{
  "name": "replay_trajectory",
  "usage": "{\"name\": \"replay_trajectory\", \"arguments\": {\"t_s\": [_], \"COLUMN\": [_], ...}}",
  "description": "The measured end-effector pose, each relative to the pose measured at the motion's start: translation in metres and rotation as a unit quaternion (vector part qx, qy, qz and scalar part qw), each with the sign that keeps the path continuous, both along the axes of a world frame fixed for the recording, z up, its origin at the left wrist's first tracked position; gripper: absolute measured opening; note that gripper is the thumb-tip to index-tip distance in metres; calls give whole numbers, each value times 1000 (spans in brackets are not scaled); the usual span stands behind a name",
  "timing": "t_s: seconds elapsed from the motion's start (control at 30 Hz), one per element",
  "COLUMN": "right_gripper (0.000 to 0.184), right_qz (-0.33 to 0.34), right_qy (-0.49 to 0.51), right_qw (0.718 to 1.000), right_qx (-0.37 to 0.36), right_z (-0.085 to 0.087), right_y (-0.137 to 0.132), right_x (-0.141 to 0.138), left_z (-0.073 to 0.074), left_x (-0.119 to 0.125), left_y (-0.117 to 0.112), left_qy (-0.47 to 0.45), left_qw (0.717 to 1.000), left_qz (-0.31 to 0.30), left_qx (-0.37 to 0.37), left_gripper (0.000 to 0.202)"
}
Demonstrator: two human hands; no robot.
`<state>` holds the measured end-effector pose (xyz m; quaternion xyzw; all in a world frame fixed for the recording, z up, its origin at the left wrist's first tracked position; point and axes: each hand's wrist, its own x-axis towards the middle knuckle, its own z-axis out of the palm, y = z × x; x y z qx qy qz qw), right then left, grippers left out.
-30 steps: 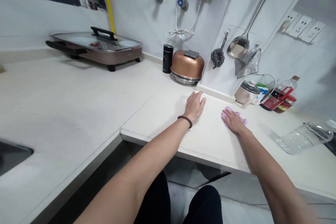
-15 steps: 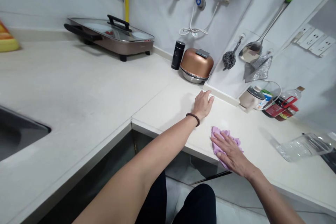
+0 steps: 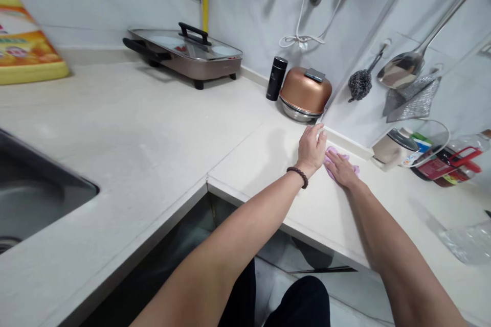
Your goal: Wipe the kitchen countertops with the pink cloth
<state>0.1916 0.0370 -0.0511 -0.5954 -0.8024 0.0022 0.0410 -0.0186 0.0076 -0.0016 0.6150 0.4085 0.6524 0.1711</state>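
The 2 hands lie side by side on the pale counter [image 3: 161, 127], almost touching. The left hand [image 3: 312, 147] rests flat, palm down, fingers loosely spread. The right hand [image 3: 342, 169] presses open-palmed on a pink cloth [image 3: 330, 153], bunched near the wall, below the copper pot [image 3: 306, 93].

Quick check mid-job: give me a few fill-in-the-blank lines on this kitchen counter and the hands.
1. The right hand lies flat on the pink cloth; the left hand holds ____.
2. The beaded bracelet is on the ____ wrist.
3. The flask beside the copper-coloured pot is ____.
4. The steel-wool scrubber hangs on the ____.
Missing words: nothing; left; black; wall.
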Motion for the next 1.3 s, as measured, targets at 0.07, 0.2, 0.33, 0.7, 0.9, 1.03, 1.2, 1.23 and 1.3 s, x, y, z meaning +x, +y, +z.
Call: {"name": "replay_trajectory", "arguments": {"t_s": [0.07,0.2,0.33,0.7,0.9,1.03,1.2,1.23,1.3], "right_gripper": [60,62,60,61,60,61,61,61,62], "right_qz": [-47,-83,12,220,92,-6,-28,-30,-41], "right_qy": [-6,-5,1,41,39,32,17,12,6], "right_qw": [999,996,1000,973,995,999,998,998,998], "right_qx": [-2,-11,0,-48,12,40,53,55,55], "right_z": [3,8,6,15,-5,-20,-32,-33,-32], "right_y": [17,23,-10,-173,-213,-244,-256,-252,-237], "right_x": [-9,-37,-73,-59,56,125,159,161,164], "left_z": [2,4,6,-6,-9,-11,-16,-16,-17], "left_x": [-1,-2,-11,-32,-22,-12,7,11,18], "left_y": [1,5,10,17,4,-7,-20,-22,-26], "left_qy": [-10,-13,-44,-56,68,126,202,212,230], "left_qw": [1000,999,998,996,995,989,971,967,960], "left_qz": [11,27,38,70,48,3,-76,-90,-115], "left_qx": [15,37,31,-21,-49,-81,-101,-105,-111], "left_gripper": [34,33,32,32,30,32,35,36,38]}}
